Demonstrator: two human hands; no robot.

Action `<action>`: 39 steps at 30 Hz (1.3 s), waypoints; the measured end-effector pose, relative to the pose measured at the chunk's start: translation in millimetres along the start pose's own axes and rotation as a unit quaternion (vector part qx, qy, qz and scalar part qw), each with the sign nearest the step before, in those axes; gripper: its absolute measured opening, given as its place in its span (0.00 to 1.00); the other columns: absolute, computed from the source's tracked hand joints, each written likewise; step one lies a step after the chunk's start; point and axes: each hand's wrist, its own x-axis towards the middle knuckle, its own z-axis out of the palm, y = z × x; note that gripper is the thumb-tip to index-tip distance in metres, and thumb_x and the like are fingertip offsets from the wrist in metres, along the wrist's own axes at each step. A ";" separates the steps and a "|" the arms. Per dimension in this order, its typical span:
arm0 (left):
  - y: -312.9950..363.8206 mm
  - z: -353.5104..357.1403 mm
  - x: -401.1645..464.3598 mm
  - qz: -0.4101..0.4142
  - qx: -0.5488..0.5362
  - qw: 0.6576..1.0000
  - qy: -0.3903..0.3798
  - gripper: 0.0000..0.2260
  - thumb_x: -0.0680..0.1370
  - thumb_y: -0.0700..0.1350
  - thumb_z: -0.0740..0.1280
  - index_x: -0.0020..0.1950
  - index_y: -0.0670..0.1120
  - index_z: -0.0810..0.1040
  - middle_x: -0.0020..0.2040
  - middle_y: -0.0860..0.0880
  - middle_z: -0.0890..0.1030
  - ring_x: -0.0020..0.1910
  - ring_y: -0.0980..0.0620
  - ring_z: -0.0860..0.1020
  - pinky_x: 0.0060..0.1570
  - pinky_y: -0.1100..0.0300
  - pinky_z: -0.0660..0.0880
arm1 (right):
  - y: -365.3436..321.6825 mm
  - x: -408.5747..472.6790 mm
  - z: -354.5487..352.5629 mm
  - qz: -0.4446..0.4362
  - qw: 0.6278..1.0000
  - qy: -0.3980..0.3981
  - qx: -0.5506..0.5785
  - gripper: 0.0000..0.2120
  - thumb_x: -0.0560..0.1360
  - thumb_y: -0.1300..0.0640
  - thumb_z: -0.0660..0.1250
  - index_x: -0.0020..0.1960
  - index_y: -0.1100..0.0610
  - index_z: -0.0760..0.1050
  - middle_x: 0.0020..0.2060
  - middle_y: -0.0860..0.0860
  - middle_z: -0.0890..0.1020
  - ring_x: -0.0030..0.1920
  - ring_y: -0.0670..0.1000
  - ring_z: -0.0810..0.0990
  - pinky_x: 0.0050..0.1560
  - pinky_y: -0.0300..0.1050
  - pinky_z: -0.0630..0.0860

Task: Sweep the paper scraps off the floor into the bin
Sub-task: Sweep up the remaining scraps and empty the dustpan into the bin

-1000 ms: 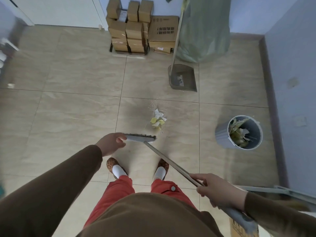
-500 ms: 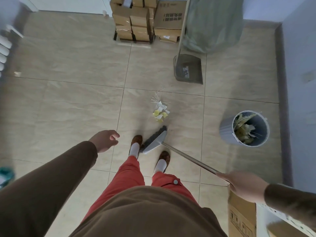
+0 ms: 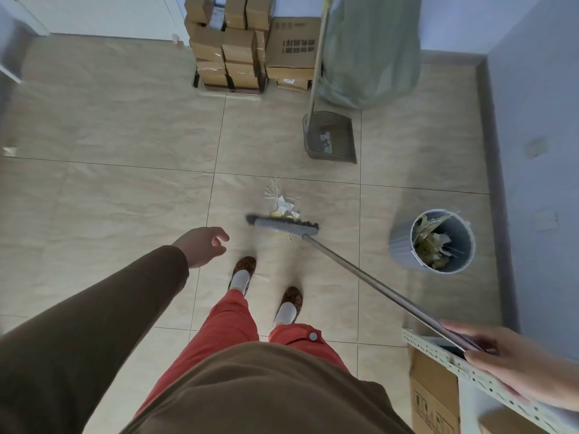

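Observation:
A small pile of white and yellow paper scraps [image 3: 282, 205] lies on the tiled floor ahead of my feet. The grey broom head [image 3: 283, 225] rests right behind the pile, touching its near edge. The broom's metal handle [image 3: 369, 278] runs back to my right hand [image 3: 501, 361], which grips its end at the lower right. My left hand [image 3: 203, 245] hangs free over the floor, left of the broom head, fingers loosely apart and holding nothing. A grey round bin [image 3: 434, 241] holding scraps stands to the right. A dark dustpan [image 3: 330, 137] with a long handle stands beyond the pile.
Stacked cardboard boxes [image 3: 250, 42] and a green bag [image 3: 369, 48] stand against the far wall. A cardboard box [image 3: 434, 399] and a perforated metal rail [image 3: 454, 358] sit at the lower right. A blue wall [image 3: 539, 120] runs along the right side.
The broom head has swung from near my feet forward to the near edge of the scrap pile. My right hand has moved further right. My left hand stays off the broom.

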 end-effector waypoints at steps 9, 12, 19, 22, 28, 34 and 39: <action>-15.1 16.8 -18.6 -0.021 0.017 1.000 -0.012 0.14 0.79 0.46 0.67 0.64 0.49 0.78 0.57 0.47 0.82 0.56 0.47 0.80 0.57 0.56 0.74 | -50.5 44.5 50.9 0.092 0.918 -0.190 0.337 0.32 0.67 0.61 0.75 0.70 0.52 0.73 0.37 0.62 0.77 0.20 0.52 0.71 0.17 0.40 0.71; -15.5 19.3 -22.5 -0.031 0.021 0.999 -0.016 0.14 0.79 0.45 0.66 0.65 0.50 0.78 0.58 0.47 0.82 0.57 0.47 0.79 0.56 0.57 0.73 | -69.2 72.7 82.5 0.135 0.913 -0.213 0.320 0.21 0.80 0.65 0.61 0.71 0.52 0.69 0.37 0.59 0.78 0.22 0.50 0.73 0.19 0.39 0.72; -9.0 14.8 -18.2 -0.024 0.006 1.000 -0.013 0.14 0.79 0.45 0.67 0.64 0.50 0.78 0.57 0.48 0.82 0.56 0.47 0.80 0.59 0.54 0.74 | -122.9 149.9 118.1 0.200 0.921 -0.258 0.213 0.16 0.82 0.59 0.59 0.69 0.60 0.69 0.34 0.54 0.79 0.24 0.45 0.74 0.21 0.35 0.73; -7.1 12.7 -14.2 -0.015 0.010 1.000 -0.006 0.13 0.79 0.46 0.67 0.64 0.50 0.78 0.57 0.48 0.82 0.56 0.48 0.80 0.59 0.53 0.75 | -134.6 170.3 90.8 0.198 0.942 -0.211 0.171 0.16 0.82 0.59 0.59 0.69 0.59 0.69 0.35 0.55 0.79 0.22 0.45 0.73 0.19 0.36 0.73; -4.9 11.1 -8.3 -0.012 0.020 1.000 -0.009 0.13 0.79 0.46 0.67 0.64 0.51 0.78 0.57 0.49 0.82 0.55 0.48 0.80 0.59 0.52 0.76 | -146.8 171.6 27.4 0.145 0.978 -0.119 0.088 0.22 0.82 0.63 0.59 0.75 0.55 0.66 0.40 0.58 0.79 0.21 0.47 0.74 0.19 0.35 0.71; 10.1 5.0 3.3 -0.011 0.034 0.999 -0.020 0.13 0.79 0.46 0.67 0.64 0.50 0.78 0.57 0.48 0.81 0.55 0.47 0.80 0.57 0.54 0.76 | -130.0 122.4 35.1 0.058 0.996 -0.057 -0.035 0.24 0.79 0.64 0.62 0.74 0.52 0.69 0.41 0.57 0.81 0.23 0.48 0.74 0.22 0.37 0.70; 29.3 -14.5 24.5 0.005 0.056 0.998 -0.024 0.14 0.79 0.46 0.67 0.65 0.50 0.78 0.58 0.48 0.81 0.56 0.48 0.80 0.57 0.55 0.75 | -115.0 65.5 7.0 0.039 0.996 -0.071 -0.025 0.23 0.79 0.62 0.64 0.72 0.46 0.71 0.38 0.55 0.83 0.25 0.49 0.75 0.28 0.42 0.76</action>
